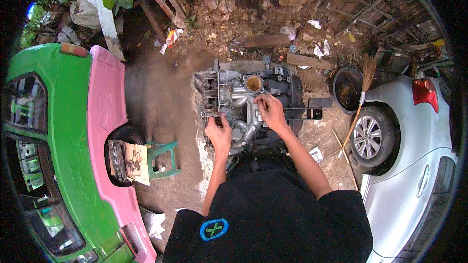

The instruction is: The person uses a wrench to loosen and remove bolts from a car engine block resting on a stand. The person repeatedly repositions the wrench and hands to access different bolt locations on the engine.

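Observation:
An engine [287, 87] lies in front of me, with a silver intake manifold [246, 126] on top and a round opening [253, 84] stained tan inside. At its left side, my left hand [218, 131] is closed on a metal wrench [210, 115] held crosswise, its ring end pointing left. My right hand [270, 113] is at the manifold below the round opening, fingers bent and pressed together; what is between them, if anything, is hidden.
A green and pink vehicle [63, 117] stands left, beside a green stool [165, 151] and a board with tools [136, 163]. Right are a silver car [399, 190], a broom [368, 75] and a black tub [341, 87]. Debris and planks [312, 61] lie beyond the engine.

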A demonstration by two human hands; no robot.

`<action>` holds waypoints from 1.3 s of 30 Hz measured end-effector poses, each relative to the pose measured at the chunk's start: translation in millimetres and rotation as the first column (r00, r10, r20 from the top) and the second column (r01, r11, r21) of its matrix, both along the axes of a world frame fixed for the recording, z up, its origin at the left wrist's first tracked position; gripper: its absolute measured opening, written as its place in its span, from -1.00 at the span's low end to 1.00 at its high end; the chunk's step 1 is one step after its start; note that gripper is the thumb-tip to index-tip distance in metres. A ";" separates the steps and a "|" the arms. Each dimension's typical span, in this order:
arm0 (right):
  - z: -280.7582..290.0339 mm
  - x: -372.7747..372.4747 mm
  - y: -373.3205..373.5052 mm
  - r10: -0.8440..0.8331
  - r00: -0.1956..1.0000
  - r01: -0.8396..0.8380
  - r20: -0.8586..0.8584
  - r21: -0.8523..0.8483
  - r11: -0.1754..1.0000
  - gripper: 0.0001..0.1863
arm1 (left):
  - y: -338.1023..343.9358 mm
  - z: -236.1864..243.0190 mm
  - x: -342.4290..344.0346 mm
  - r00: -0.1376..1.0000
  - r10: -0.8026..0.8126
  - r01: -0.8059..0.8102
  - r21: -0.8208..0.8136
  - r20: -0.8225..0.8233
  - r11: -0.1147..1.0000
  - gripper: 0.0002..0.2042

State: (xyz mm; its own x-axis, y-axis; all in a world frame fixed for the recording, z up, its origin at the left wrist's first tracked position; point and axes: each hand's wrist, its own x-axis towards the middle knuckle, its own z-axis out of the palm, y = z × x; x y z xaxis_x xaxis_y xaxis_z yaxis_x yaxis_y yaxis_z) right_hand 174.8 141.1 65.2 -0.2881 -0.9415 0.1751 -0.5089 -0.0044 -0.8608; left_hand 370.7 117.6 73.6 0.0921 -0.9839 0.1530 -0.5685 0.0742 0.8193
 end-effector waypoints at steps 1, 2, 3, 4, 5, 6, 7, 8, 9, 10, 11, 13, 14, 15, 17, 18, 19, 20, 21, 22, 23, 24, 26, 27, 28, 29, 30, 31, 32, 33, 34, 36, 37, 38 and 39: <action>-0.6 -0.3 0.2 -0.005 1.000 0.005 -0.013 0.018 1.000 -0.91 | 1.5 -0.4 -1.3 1.000 0.003 -0.004 -0.013 -0.024 1.000 -0.82; -1.2 -0.5 0.6 -0.003 1.000 0.004 -0.008 0.010 1.000 -0.91 | 2.0 -1.6 -2.4 0.999 0.005 -0.006 -0.025 -0.048 1.000 -0.83; -1.7 -0.3 1.3 -0.007 1.000 0.007 -0.002 0.020 1.000 -0.90 | 1.4 -3.2 -3.2 0.997 0.009 -0.012 -0.037 -0.076 0.999 -0.82; -2.3 -0.2 1.8 -0.010 1.000 0.010 0.004 0.025 1.000 -0.90 | -0.2 -5.2 -3.7 0.994 0.013 -0.018 -0.047 -0.104 0.999 -0.82; -2.9 -0.1 2.0 -0.011 1.000 0.010 0.014 0.028 1.000 -0.89 | -1.7 -7.3 -4.1 0.991 0.017 -0.025 -0.058 -0.132 0.998 -0.82; -3.3 -0.1 1.8 -0.009 1.000 0.009 0.024 0.025 1.000 -0.89 | -8.4 -9.0 -3.3 0.998 0.013 -0.015 -0.037 -0.062 0.999 -0.81; -4.0 -0.4 1.9 -0.009 0.999 0.008 0.036 0.027 1.000 -0.89 | -19.8 -10.2 -1.9 1.000 0.007 -0.007 -0.015 0.009 1.000 -0.80; -4.6 -0.9 2.7 -0.005 1.000 0.005 0.020 0.019 1.000 -0.89 | -28.9 -11.2 -2.2 0.997 0.005 -0.011 0.068 0.081 0.998 -0.80; -5.2 -1.5 2.8 0.000 1.000 0.000 0.004 0.015 1.000 -0.89 | -37.1 -11.8 -4.3 0.994 -0.052 0.045 0.073 0.096 0.996 -0.79; -5.9 -1.7 2.8 0.007 1.000 -0.007 -0.011 0.010 1.000 -0.90 | -47.1 -12.0 -6.6 0.989 -0.103 0.088 0.135 0.109 0.987 -0.78; -6.6 -1.2 2.9 0.001 1.000 -0.001 -0.012 -0.002 1.000 -0.90 | -57.0 -11.9 -9.8 0.982 -0.149 0.130 0.158 0.115 0.979 -0.78; -7.7 -0.5 2.0 -0.009 1.000 0.009 -0.015 -0.025 1.000 -0.90 | -70.2 -13.0 -21.7 0.966 -0.133 0.117 0.087 0.221 0.989 -0.74; -8.1 -0.3 1.9 -0.006 1.000 0.006 -0.007 -0.054 0.999 -0.90 | -74.2 -13.2 -26.0 0.961 -0.124 0.099 0.109 0.248 0.989 -0.75; -8.6 0.0 2.0 -0.007 1.000 0.007 0.001 -0.078 0.997 -0.90 | -76.6 -13.4 -29.2 0.954 -0.130 0.091 0.151 0.271 0.984 -0.75; -8.8 -0.4 1.8 -0.008 1.000 0.008 0.001 -0.092 0.996 -0.90 | -76.1 -13.1 -27.4 0.969 -0.145 0.112 0.163 0.201 0.980 -0.75; -8.5 -0.9 1.3 -0.005 1.000 0.004 -0.007 -0.084 0.996 -0.90 | -74.2 -13.1 -25.6 0.973 -0.146 0.121 0.146 0.176 0.982 -0.75; -8.3 -0.7 0.3 -0.005 1.000 0.004 -0.016 -0.049 0.999 -0.90 | -73.1 -13.1 -23.7 0.979 -0.142 0.126 0.116 0.148 0.985 -0.74; -8.1 -0.5 0.2 0.004 1.000 -0.004 0.000 -0.058 0.998 -0.90 | -72.7 -13.5 -23.7 0.970 -0.145 0.130 0.089 0.195 0.988 -0.74; -7.9 -1.3 1.6 0.004 1.000 -0.003 0.014 -0.038 0.999 -0.90 | -71.4 -14.2 -23.8 0.976 -0.130 0.117 0.087 0.176 0.989 -0.75; -7.7 -2.3 2.4 0.003 1.000 -0.002 0.028 -0.018 1.000 -0.90 | -71.6 -14.4 -24.1 0.981 -0.109 0.097 0.086 0.159 0.992 -0.75; -7.9 -2.5 2.2 0.001 1.000 0.000 0.021 -0.021 1.000 -0.90 | -71.7 -14.5 -24.1 0.985 -0.096 0.081 0.108 0.144 0.991 -0.75; -8.0 -2.2 1.7 0.000 1.000 0.000 0.015 -0.024 1.000 -0.90 | -74.2 -13.2 -22.9 0.989 -0.069 0.063 0.047 0.128 0.997 -0.74; -8.6 -1.3 1.6 -0.004 1.000 0.004 0.004 -0.015 1.000 -0.90 | -82.4 -8.1 -16.4 0.994 -0.029 0.030 -0.012 0.102 0.999 -0.71; -8.6 -1.1 1.3 -0.007 1.000 0.007 -0.001 -0.006 1.000 -0.90 | -83.4 -4.9 -12.4 0.997 -0.041 0.043 -0.025 0.064 0.999 -0.71; -8.4 -0.8 0.0 -0.008 1.000 0.008 -0.007 0.000 1.000 -0.90 | -85.5 -1.0 -8.3 0.998 -0.049 0.050 -0.027 0.026 0.998 -0.70; -8.2 -0.4 -0.9 -0.001 1.000 0.001 -0.002 -0.027 1.000 -0.91 | -87.1 3.0 -4.7 0.998 -0.059 0.058 -0.039 -0.017 0.998 -0.69; -7.6 -0.4 -0.8 0.004 1.000 -0.004 0.002 -0.053 0.999 -0.92 | -84.9 6.5 -1.5 0.994 -0.031 0.040 -0.082 0.107 0.996 -0.71; -7.1 -0.9 -0.3 0.007 1.000 -0.006 0.004 -0.082 0.997 -0.93 | -78.5 8.9 0.4 0.998 -0.042 0.046 -0.081 0.057 0.996 -0.73; -6.6 -1.2 0.1 0.010 1.000 -0.010 0.010 -0.056 0.998 -0.92 | -68.3 10.3 1.4 0.999 -0.053 0.053 -0.064 0.010 0.997 -0.75; -6.1 -1.5 0.9 0.012 1.000 -0.011 0.014 -0.033 0.999 -0.91 | -57.4 11.0 1.3 0.997 -0.066 0.064 -0.046 -0.038 0.997 -0.77; -5.6 -1.9 1.7 0.012 1.000 -0.012 0.021 -0.003 1.000 -0.90 | -47.0 11.1 0.9 0.999 -0.048 0.048 -0.071 -0.007 0.996 -0.82; -4.6 -1.3 2.6 0.001 1.000 -0.001 0.010 -0.024 1.000 -0.90 | -27.4 9.4 0.0 0.999 -0.020 0.018 -0.060 -0.027 0.998 -0.83; -3.9 -1.0 2.2 -0.002 1.000 0.002 0.006 -0.028 1.000 -0.91 | -19.3 8.3 1.0 0.999 -0.003 0.001 -0.056 -0.038 0.998 -0.83; -3.0 -0.8 1.9 -0.009 1.000 0.009 0.004 -0.017 1.000 -0.91 | -12.3 7.0 3.5 1.000 -0.005 0.005 -0.015 -0.019 1.000 -0.81; -2.1 -0.3 1.9 -0.015 1.000 0.015 0.004 0.001 1.000 -0.91 | -6.7 4.7 3.8 1.000 0.006 -0.007 -0.054 -0.026 0.999 -0.81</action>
